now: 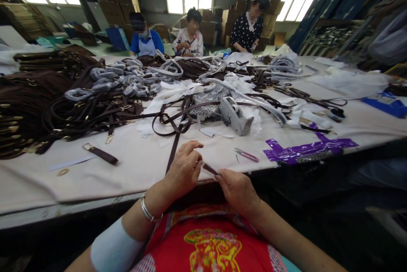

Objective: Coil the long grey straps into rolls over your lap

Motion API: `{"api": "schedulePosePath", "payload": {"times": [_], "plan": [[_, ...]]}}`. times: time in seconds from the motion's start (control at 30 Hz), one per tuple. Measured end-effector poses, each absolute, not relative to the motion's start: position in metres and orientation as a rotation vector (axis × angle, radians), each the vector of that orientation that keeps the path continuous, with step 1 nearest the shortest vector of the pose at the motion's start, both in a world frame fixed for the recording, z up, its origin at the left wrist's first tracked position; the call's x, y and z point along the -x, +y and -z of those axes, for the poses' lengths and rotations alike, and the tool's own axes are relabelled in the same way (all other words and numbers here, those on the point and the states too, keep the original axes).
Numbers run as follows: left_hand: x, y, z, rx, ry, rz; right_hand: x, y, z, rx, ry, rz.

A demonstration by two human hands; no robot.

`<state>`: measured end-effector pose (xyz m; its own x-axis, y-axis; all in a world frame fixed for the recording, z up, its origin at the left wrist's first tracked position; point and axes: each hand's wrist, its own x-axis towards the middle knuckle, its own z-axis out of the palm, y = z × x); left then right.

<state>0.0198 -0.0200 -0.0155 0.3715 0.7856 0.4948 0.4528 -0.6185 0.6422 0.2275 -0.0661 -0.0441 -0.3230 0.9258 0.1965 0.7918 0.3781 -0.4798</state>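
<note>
A short dark brown strap piece (210, 169) is stretched between my two hands at the table's front edge. My right hand (238, 189) pinches its right end between thumb and fingers. At its other end, the thumb and forefinger of my left hand (186, 166) are closed on a small light-coloured tip, while the other fingers are raised. A long brown strap (173, 153) runs across the table behind my left hand. Pink-handled thread snips (247, 155) lie beyond my right hand. To the left is a short brown strap with a metal clasp (103, 154).
A grey tape dispenser (235, 117) stands mid-table among straps and white wrapping. Brown straps (85, 110) are heaped at left. Purple tape (295, 151) covers the front edge at right, near a blue object (386, 103). Three people are across the table.
</note>
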Motion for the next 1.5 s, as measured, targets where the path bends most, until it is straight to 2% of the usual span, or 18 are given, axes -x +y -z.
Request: {"api": "schedulePosePath", "payload": {"times": [0.1,0.2,0.3,0.4,0.53,0.83,1.03,1.2,1.37,1.5], "plan": [[-0.018,-0.02,0.018,-2.045,1.175,-1.154,-0.232,-0.065,0.037,1.475,-2.045,-0.849],[-0.018,-0.019,0.018,-1.679,1.174,-0.986,-0.239,-0.065,0.033,1.4,-1.802,-1.269],[-0.018,-0.019,0.014,-1.375,1.084,-0.866,-0.244,-0.064,0.032,1.317,-1.65,-1.476],[-0.019,-0.021,0.006,-1.282,1.034,-0.879,-0.25,-0.062,0.032,1.302,-1.68,-1.428],[-0.015,-0.019,-0.005,-1.402,0.966,-0.837,-0.256,-0.06,0.029,1.323,-1.889,-1.193],[-0.022,-0.002,-0.017,-1.963,0.716,-0.255,-0.256,-0.062,0.017,1.31,-2.183,-0.983],[-0.023,-0.004,-0.001,-1.474,0.573,0.085,-0.268,-0.053,0.014,1.256,-2.051,-1.082],[-0.023,-0.013,0.013,-1.386,0.458,0.031,-0.27,-0.048,0.017,1.245,-1.962,-1.102],[-0.024,-0.028,0.026,-1.247,0.565,-0.015,-0.268,-0.045,0.024,1.21,-1.891,-1.181],[-0.024,-0.042,0.03,-1.088,0.477,0.086,-0.268,-0.042,0.031,1.139,-1.806,-1.343]]}}
